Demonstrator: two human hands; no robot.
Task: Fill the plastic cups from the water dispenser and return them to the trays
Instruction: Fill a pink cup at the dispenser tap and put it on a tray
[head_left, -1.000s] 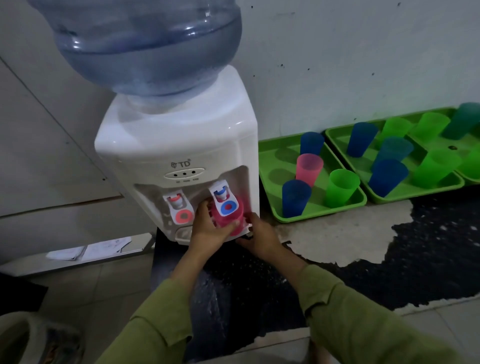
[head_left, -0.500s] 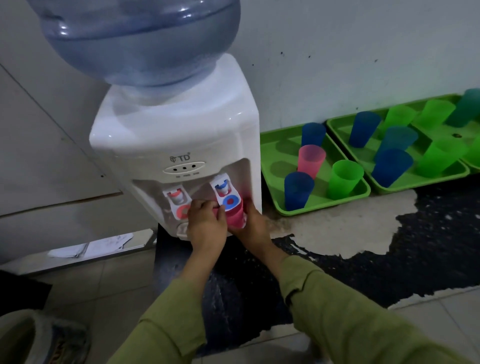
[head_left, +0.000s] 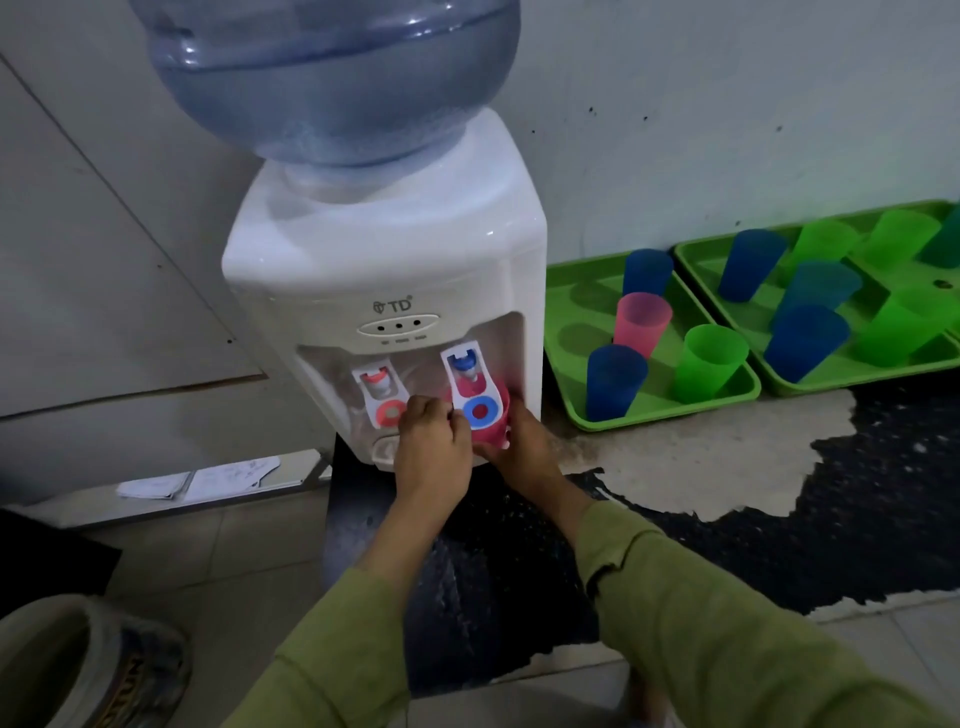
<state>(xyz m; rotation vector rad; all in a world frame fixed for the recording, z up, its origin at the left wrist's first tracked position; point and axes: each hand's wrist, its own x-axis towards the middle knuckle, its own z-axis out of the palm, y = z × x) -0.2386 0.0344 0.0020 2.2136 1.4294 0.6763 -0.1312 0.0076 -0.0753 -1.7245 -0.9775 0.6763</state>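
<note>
A white water dispenser (head_left: 395, 270) with a blue bottle (head_left: 332, 78) on top stands on a dark counter. A pink cup (head_left: 491, 428) sits under the blue-marked tap (head_left: 474, 387). My right hand (head_left: 524, 449) grips the cup from the right. My left hand (head_left: 431, 449) is at the cup's left side, fingers curled by the blue tap lever. Whether water flows is hidden. A near green tray (head_left: 571, 322) holds two blue cups (head_left: 613, 382), a pink cup (head_left: 640, 323) and a green cup (head_left: 709, 366).
A second green tray (head_left: 698, 254) to the right carries several blue, teal and green cups. The counter top (head_left: 727, 457) is worn, with dark patches. The red hot tap (head_left: 379, 392) is left of my hands. Papers (head_left: 208, 478) lie on a low ledge at left.
The camera has moved closer to the dispenser. Both hands have stayed at the pink cup under the blue tap, the left closing in toward the lever.
</note>
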